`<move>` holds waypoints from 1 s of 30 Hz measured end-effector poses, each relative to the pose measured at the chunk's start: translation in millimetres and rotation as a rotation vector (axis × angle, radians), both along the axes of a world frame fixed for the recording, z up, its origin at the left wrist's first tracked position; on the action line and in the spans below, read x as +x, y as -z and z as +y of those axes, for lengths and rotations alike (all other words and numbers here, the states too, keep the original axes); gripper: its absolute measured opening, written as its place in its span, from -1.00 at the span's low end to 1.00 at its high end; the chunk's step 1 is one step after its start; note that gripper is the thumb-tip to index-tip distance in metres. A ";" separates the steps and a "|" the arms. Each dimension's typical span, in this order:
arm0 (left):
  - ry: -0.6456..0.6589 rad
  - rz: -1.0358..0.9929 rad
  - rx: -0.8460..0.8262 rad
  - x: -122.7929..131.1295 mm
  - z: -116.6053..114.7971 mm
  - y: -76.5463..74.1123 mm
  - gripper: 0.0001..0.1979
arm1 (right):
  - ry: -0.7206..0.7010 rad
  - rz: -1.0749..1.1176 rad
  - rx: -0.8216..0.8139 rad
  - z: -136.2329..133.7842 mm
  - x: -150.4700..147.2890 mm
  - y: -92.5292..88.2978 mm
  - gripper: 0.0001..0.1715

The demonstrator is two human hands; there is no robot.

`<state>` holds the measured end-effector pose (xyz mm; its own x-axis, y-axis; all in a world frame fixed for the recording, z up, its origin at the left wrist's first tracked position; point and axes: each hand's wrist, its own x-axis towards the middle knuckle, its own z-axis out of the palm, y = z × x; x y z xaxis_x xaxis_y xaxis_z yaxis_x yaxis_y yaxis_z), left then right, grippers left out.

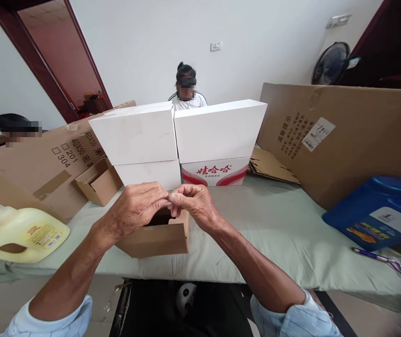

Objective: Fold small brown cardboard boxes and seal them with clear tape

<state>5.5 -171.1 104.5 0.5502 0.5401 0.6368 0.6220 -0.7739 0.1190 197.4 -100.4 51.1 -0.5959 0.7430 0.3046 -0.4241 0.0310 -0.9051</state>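
Both hands meet above a small open brown box [158,242] at the table's near edge. The fingers of my left hand [139,206] are pressed together, its fingertips touching those of the other hand. My right hand [194,202] is pinched closed, thumb against index finger. Whatever lies between the fingertips is too small or hidden to make out. Just beyond the hands stand stacked white boxes [218,133], one with red lettering. The inside of the brown box is dark and partly covered by the hands.
A pale yellow bottle [28,234] lies at the left, beside a second small brown box [100,185]. At the right are a blue jug [376,215] and a purple pen-like item [379,256]. Large cardboard sheets [355,140] flank the green-covered table [267,224]. Two people are beyond.
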 end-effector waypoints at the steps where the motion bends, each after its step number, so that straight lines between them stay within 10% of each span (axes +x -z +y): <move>1: -0.018 0.001 0.033 -0.4 2.7 -1.3 -0.83 | 0.027 0.015 0.008 1.1 -1.2 -2.6 -0.40; 11: -0.281 0.249 0.353 0.1 32.9 -16.8 -0.56 | 0.115 0.073 0.303 10.0 -4.2 -10.2 -0.48; 17: -0.414 0.232 0.060 -17.1 69.3 -32.9 -0.69 | 0.461 -0.101 0.472 16.3 14.0 15.2 -0.50; 30: -0.821 0.468 -0.230 -70.3 144.5 12.1 -0.64 | 0.340 -0.553 0.786 -16.6 39.5 89.3 0.09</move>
<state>-64.8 -26.6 92.4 0.1180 0.9526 0.2805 0.9806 -0.0673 -0.1840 237.0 -117.0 -38.2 -0.5956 0.6074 0.5257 0.1892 0.7421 -0.6431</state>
